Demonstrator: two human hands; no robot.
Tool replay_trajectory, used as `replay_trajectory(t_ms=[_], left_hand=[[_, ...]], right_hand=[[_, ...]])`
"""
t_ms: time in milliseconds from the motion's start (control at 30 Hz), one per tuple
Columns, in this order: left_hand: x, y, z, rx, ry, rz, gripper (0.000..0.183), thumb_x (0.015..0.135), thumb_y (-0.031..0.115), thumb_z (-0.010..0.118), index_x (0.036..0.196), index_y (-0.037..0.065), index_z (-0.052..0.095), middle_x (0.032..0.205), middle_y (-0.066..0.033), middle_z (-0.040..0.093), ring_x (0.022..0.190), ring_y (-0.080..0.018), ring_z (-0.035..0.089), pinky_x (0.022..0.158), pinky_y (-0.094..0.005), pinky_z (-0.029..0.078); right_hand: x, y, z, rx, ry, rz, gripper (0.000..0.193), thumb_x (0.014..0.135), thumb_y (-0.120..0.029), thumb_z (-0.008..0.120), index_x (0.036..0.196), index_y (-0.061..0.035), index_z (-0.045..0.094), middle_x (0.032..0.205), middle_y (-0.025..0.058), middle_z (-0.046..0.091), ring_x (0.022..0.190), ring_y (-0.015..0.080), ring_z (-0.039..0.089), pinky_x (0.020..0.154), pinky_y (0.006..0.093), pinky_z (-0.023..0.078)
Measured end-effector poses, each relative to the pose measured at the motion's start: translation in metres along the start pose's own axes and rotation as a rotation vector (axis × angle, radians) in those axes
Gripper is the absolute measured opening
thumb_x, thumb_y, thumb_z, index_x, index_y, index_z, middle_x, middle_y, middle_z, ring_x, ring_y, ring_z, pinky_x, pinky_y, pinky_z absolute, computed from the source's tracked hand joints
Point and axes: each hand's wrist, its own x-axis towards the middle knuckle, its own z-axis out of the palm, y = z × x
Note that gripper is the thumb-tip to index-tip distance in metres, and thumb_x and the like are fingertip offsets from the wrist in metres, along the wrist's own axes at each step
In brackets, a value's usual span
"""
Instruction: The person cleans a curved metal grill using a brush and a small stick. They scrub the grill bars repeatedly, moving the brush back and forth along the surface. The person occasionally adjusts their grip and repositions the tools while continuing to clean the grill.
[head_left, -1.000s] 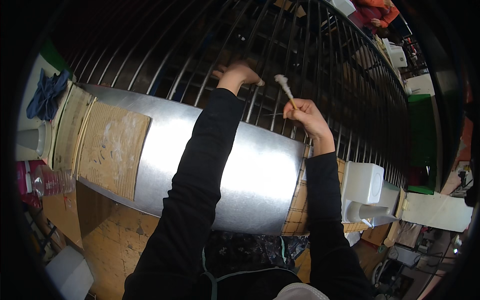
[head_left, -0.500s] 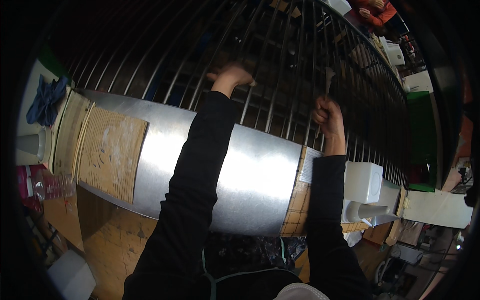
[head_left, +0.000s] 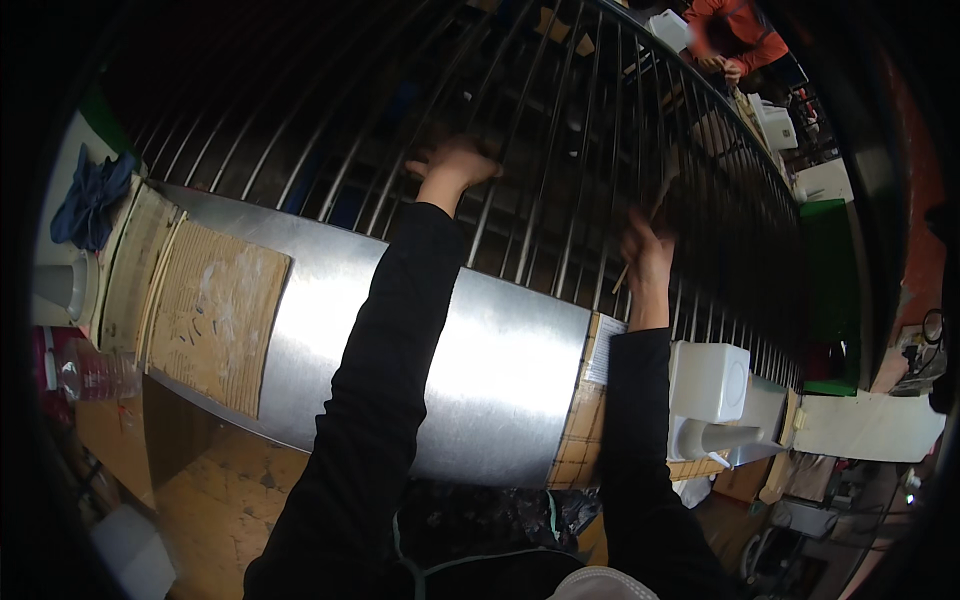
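Note:
My left hand (head_left: pixel 455 168) reaches out over a rack of dark metal bars (head_left: pixel 487 215), its fingers apart and somewhat blurred; I see nothing held in it. To its right, my right hand (head_left: pixel 648 248) closes round a thin stick-like tool (head_left: pixel 668 180) with a flat, pale, widened tip pointing away from me. Motion smears its fingers, and the tool's exact kind cannot be made out. Whether either hand touches the bars is unclear. Below both forearms lies a shiny metal plate (head_left: pixel 500 370) along the near edge of the bars.
Corrugated cardboard (head_left: pixel 215 315) lies at the plate's left end, with a blue cloth (head_left: pixel 95 200) and clear plastic bottle (head_left: pixel 95 370) beyond. Near my right forearm stand a white plastic container (head_left: pixel 708 382) and a grey-white nozzle-shaped piece (head_left: pixel 720 437). A person in orange (head_left: pixel 755 35) sits far right.
My right hand has shifted slightly left and nearer to me, with the tool tilted further right. My left hand moved only a little. The person in orange shows more fully.

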Motion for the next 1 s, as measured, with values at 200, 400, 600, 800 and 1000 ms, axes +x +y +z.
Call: replay_trajectory(t_ms=[200, 400, 600, 800, 1000], left_hand=[[0.015, -0.002, 0.008, -0.178, 0.237, 0.092, 0.040, 0.073, 0.034, 0.060, 0.111, 0.021, 0.060, 0.128, -0.0120, 0.046, 0.126, -0.0366, 0.029, 0.100, -0.0572, 0.023], [0.003, 0.000, -0.002, -0.355, 0.372, 0.098, 0.022, 0.070, 0.028, 0.062, 0.087, 0.016, 0.069, 0.111, -0.0086, 0.058, 0.113, -0.0306, 0.046, 0.094, -0.0516, 0.034], [0.005, -0.003, 0.003, -0.406, 0.541, 0.144, 0.024, 0.069, 0.027, 0.065, 0.091, 0.017, 0.068, 0.115, -0.0084, 0.054, 0.114, -0.0310, 0.044, 0.095, -0.0527, 0.032], [0.007, -0.008, 0.006, -0.381, 0.663, 0.242, 0.031, 0.070, 0.028, 0.066, 0.099, 0.020, 0.066, 0.120, -0.0098, 0.049, 0.118, -0.0358, 0.036, 0.093, -0.0593, 0.028], [0.002, -0.001, 0.008, -0.373, 0.677, 0.172, 0.028, 0.072, 0.022, 0.064, 0.100, 0.023, 0.065, 0.122, -0.0102, 0.045, 0.121, -0.0352, 0.032, 0.096, -0.0608, 0.020]], right_hand=[[0.004, 0.007, -0.006, 0.029, -0.016, -0.009, 0.026, 0.079, -0.009, 0.063, 0.102, -0.0047, 0.052, 0.055, -0.0066, 0.037, 0.038, 0.0022, 0.027, 0.035, 0.0196, 0.019], [0.005, 0.013, -0.008, -0.041, 0.003, -0.039, 0.026, 0.081, -0.012, 0.062, 0.104, -0.0050, 0.053, 0.056, -0.0073, 0.037, 0.039, 0.0017, 0.027, 0.036, 0.0190, 0.019], [0.006, 0.015, -0.013, 0.081, -0.002, -0.092, 0.021, 0.085, -0.018, 0.056, 0.103, -0.0081, 0.052, 0.058, -0.0064, 0.037, 0.042, 0.0026, 0.028, 0.036, 0.0198, 0.020], [0.011, 0.019, -0.016, 0.111, 0.116, -0.199, 0.007, 0.090, -0.020, 0.047, 0.088, -0.0131, 0.048, 0.055, -0.0036, 0.035, 0.041, 0.0050, 0.027, 0.036, 0.0214, 0.019], [0.010, 0.016, -0.019, 0.165, 0.087, -0.100, 0.013, 0.092, -0.024, 0.046, 0.091, -0.0116, 0.050, 0.055, -0.0029, 0.037, 0.039, 0.0052, 0.026, 0.036, 0.0216, 0.019]])
